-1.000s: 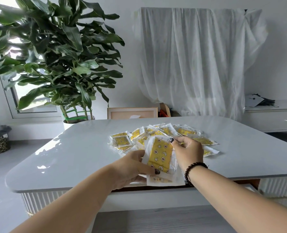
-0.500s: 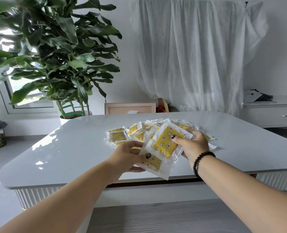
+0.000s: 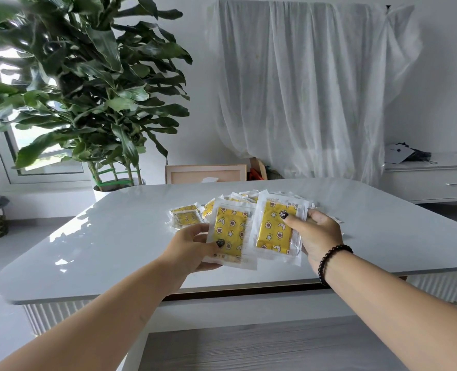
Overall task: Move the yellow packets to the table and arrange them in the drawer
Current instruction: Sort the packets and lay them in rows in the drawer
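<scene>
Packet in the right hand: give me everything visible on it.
The packet in the right hand is a clear plastic sleeve with white borders, holding a folded yellow insert printed with stars, moons and flowers. It looks thin and glossy. It is held up off the table, nearly upright, face to the camera. The right hand pinches its right edge, thumb on the front near the top. Its left edge overlaps the similar packet in the left hand.
</scene>
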The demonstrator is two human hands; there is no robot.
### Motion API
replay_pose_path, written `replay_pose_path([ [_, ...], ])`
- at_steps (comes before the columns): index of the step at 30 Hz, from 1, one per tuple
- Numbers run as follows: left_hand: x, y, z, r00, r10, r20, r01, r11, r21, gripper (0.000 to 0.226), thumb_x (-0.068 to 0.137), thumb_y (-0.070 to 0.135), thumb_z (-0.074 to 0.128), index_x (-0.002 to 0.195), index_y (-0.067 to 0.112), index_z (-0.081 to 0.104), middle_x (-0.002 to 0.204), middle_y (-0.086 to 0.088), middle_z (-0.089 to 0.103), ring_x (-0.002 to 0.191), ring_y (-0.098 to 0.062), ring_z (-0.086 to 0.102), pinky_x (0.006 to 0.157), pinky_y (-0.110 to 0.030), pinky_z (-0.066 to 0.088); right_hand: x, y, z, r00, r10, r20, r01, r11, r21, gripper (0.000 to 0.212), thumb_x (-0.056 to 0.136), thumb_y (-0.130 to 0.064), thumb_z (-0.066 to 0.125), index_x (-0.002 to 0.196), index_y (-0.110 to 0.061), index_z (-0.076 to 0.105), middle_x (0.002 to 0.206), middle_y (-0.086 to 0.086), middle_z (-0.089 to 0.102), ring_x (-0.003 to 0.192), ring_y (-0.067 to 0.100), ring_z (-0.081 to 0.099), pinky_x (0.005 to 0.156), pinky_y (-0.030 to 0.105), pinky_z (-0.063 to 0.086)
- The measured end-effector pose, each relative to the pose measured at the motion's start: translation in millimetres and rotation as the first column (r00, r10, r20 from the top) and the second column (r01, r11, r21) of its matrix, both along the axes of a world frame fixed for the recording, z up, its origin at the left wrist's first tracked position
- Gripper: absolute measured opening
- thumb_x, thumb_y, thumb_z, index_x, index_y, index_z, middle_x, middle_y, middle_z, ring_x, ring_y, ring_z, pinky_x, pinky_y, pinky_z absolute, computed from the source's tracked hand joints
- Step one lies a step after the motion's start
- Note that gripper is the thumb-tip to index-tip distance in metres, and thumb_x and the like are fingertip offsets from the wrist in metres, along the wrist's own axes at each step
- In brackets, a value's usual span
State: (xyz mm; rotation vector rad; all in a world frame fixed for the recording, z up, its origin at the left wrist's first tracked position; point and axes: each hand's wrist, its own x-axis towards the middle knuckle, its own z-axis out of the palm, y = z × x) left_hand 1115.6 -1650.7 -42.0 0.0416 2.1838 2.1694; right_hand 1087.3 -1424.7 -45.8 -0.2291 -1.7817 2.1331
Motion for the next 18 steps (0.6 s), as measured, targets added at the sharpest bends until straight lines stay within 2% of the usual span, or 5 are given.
replay_pose_path([
  [9,0,-1,2,0.998,-0.061,-0.014,0.061,0.997,0.036,0.027,0.086,-0.01,0.059,0.103,0.011,0.064,0.091,-0.007,0.075,0.082,-0.022,0.071,0.064,-0.03,0.059,2,-9,-7,0.994,0.107,-0.025,-0.107,0.994,-0.016,0.022,0.071,0.002,0.078,0.085,-0.012,0.071,0.088,0.01,0.075,0.089,0.029,0.071,0.088,0.051,0.054],
  [11,1,4,1,0.993,-0.122,-0.007,0.122,0.991,0.055,0.026,0.086,-0.009,0.059,0.105,0.009,0.064,0.093,-0.009,0.074,0.079,-0.021,0.072,0.063,-0.03,0.058,2,-16,-13,0.995,0.097,-0.009,-0.097,0.995,0.014,0.022,0.069,-0.003,0.081,0.086,-0.012,0.071,0.088,0.008,0.075,0.088,0.026,0.07,0.086,0.044,0.055],
  [14,3,14,-6,0.984,-0.177,0.003,0.176,0.983,0.051,0.025,0.086,-0.006,0.062,0.107,0.007,0.063,0.1,-0.013,0.072,0.08,-0.022,0.072,0.063,-0.032,0.058,4,-24,-21,0.996,0.089,0.023,-0.091,0.985,0.145,0.014,0.071,-0.009,0.081,0.079,-0.01,0.07,0.081,0.005,0.072,0.075,0.016,0.065,0.07,0.025,0.052],
  [17,4,27,-24,0.985,-0.17,0.013,0.17,0.985,-0.005,0.032,0.083,-0.009,0.065,0.11,0.009,0.064,0.109,-0.013,0.069,0.09,-0.027,0.072,0.071,-0.039,0.06,2,-24,-31,0.992,0.107,0.063,-0.119,0.967,0.223,0.012,0.072,-0.011,0.081,0.069,-0.009,0.069,0.075,0.005,0.07,0.071,0.019,0.062,0.069,0.026,0.05],
  [18,2,31,-29,0.99,-0.143,0.018,0.143,0.99,-0.016,0.033,0.082,-0.01,0.065,0.108,0.011,0.065,0.109,-0.011,0.069,0.089,-0.026,0.072,0.07,-0.039,0.06,0,-23,-34,0.991,0.108,0.077,-0.123,0.962,0.242,0.012,0.072,-0.013,0.081,0.072,-0.009,0.07,0.077,0.005,0.071,0.074,0.021,0.064,0.069,0.026,0.05],
])
